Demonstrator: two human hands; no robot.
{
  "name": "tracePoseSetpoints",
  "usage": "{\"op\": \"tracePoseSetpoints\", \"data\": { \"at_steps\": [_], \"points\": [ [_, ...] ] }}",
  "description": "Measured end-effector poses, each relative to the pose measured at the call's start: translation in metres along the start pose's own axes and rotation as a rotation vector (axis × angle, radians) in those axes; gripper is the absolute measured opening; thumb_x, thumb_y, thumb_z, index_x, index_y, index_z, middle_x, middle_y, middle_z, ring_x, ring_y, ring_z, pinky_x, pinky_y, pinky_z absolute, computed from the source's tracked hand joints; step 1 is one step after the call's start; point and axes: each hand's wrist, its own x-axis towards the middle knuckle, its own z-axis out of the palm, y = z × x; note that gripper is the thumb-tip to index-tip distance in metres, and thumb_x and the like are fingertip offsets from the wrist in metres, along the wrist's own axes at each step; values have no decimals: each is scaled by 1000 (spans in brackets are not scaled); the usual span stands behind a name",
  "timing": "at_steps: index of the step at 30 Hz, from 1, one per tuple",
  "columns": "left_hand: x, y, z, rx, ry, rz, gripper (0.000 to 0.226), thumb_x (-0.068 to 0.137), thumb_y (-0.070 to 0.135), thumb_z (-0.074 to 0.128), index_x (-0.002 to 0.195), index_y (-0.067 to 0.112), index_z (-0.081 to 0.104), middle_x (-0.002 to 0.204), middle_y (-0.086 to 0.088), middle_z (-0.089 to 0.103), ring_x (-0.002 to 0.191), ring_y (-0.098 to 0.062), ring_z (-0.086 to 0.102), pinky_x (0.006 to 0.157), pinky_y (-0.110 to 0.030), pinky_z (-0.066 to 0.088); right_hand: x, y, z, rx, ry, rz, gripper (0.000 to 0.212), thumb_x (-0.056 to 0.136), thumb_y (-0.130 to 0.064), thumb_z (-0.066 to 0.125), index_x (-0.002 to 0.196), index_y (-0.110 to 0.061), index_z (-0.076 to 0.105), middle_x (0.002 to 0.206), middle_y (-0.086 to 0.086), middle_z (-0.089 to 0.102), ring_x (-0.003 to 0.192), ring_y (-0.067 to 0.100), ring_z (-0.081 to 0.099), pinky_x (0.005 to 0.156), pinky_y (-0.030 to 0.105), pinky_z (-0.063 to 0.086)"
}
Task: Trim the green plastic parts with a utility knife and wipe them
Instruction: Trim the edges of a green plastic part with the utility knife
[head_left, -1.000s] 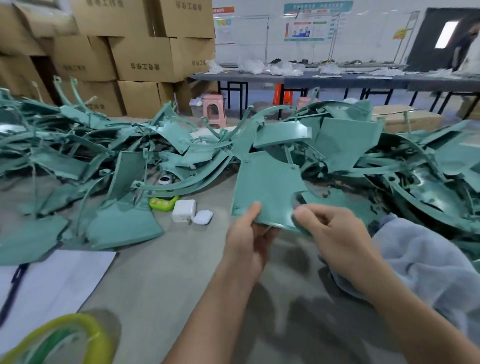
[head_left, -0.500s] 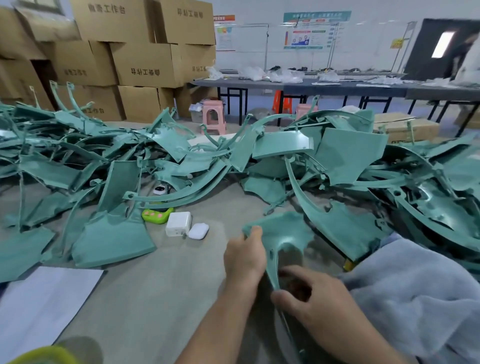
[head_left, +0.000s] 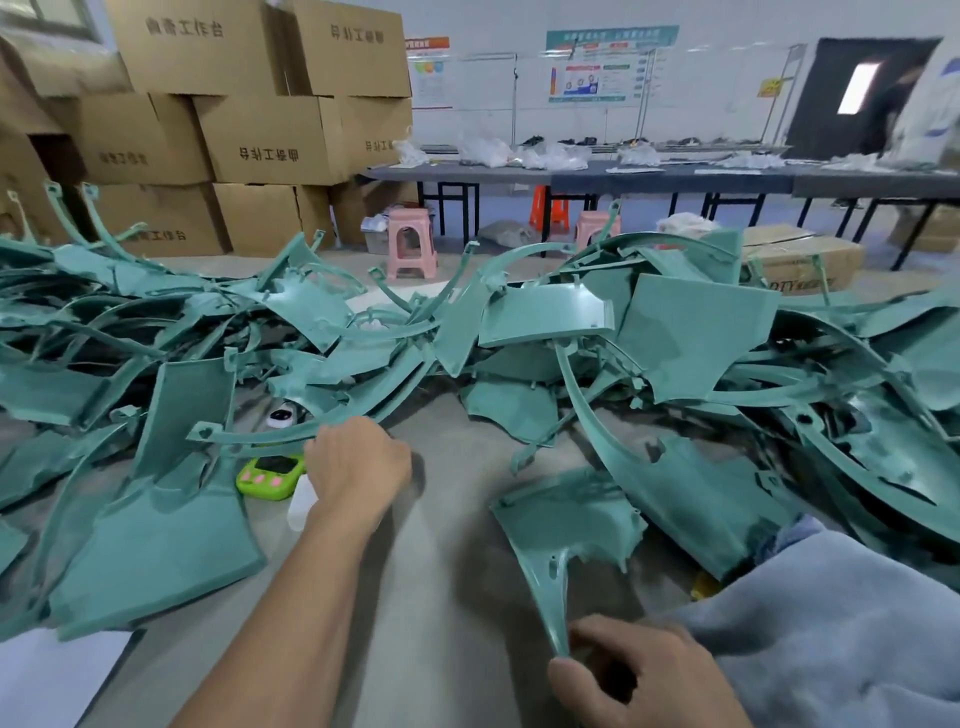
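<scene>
The left grip (head_left: 358, 467) and right grip (head_left: 641, 675) are bare, on bare forearms (head_left: 270, 623).

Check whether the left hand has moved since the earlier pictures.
Yes. The left hand has let go of the green part and moved left, now beside the lime gadget.

Teal-green plastic parts (head_left: 566, 514), grey-blue cloth (head_left: 831, 634), lime-green device (head_left: 270, 475), pink stools (head_left: 410, 249), brown cardboard boxes (head_left: 270, 140)
</scene>
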Motion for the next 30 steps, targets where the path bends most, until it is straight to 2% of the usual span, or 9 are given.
{"op": "tracePoseSetpoints", "data": {
  "at_steps": [4, 8, 11, 16, 18, 20, 24, 27, 30],
  "points": [
    [28, 6, 5, -50, -92, 45, 41, 82, 20, 57, 123, 16, 62, 117, -16, 67, 109, -37, 60, 90, -40, 52, 11, 5, -1, 97, -20, 51, 23, 57, -81, 37, 59, -67, 55, 75, -26, 67, 94, -3, 59, 80, 4, 33],
    [25, 16, -1, -49, -38, 79, 26, 85, 23, 54, 101, 27, 75, 89, 0, 68, 76, -25, 57, 72, -34, 47, 10, 6, 2, 37, 3, 41, 23, 56, -85, 28, 68, -80, 46, 72, -25, 61, 97, -7, 51, 82, 3, 30],
    [-18, 27, -2, -340, -45, 74, 22, 90, 29, 57, 82, 30, 78, 77, 12, 73, 59, -3, 54, 57, -25, 42, 6, 3, 0, 105, 77, 42, 34, 52, -82, 36, 66, -63, 61, 79, -14, 67, 87, -6, 57, 78, 5, 34],
    [-111, 36, -1, -1200, -510, -279, 32, 93, 40, 61, 94, 13, 78, 86, -6, 78, 76, -25, 71, 62, -35, 52, 0, -12, -6, 235, 142, 79, 11, 78, -48, 65, 73, -41, 71, 67, -10, 70, 66, -3, 63, 65, 13, 50],
    [-136, 43, -6, -1410, -820, -374, 34, 97, 37, 63, 107, 7, 76, 89, -9, 78, 67, -22, 69, 53, -30, 54, 1, -15, -4, 196, 46, 36, 14, 86, -50, 66, 73, -47, 71, 74, -14, 72, 73, -3, 62, 69, 9, 46],
    [-149, 48, -14, -1487, -926, -353, 21, 99, 18, 62, 107, 0, 70, 87, -18, 77, 62, -24, 70, 55, -31, 60, -1, -19, -2, 112, -36, 0, 6, 88, -51, 68, 84, -50, 74, 80, -21, 70, 85, -2, 61, 72, 5, 41],
    [-149, 47, -28, -1470, -760, -228, 12, 101, 6, 58, 95, -1, 64, 68, -10, 66, 44, -13, 59, 40, -18, 44, -7, -2, -17, -110, 376, -129, 9, 83, -31, 80, 77, -37, 77, 81, -27, 62, 93, 9, 56, 87, 20, 32],
    [-142, 35, -46, -1342, -585, -57, 10, 98, 8, 61, 92, 4, 67, 75, -8, 65, 43, -14, 51, 36, -19, 33, -14, 19, -37, -470, 333, -77, 33, 88, -33, 67, 56, -36, 61, 63, -12, 67, 75, 16, 63, 82, 31, 36],
    [-140, 27, -71, -1228, -444, 170, 11, 92, 14, 64, 90, 18, 73, 77, -5, 72, 43, -16, 54, 38, -19, 34, -13, 38, -62, -538, 299, 28, 33, 95, -47, 55, 66, -36, 66, 60, -10, 65, 61, 15, 57, 62, 30, 36]
  ]
}}
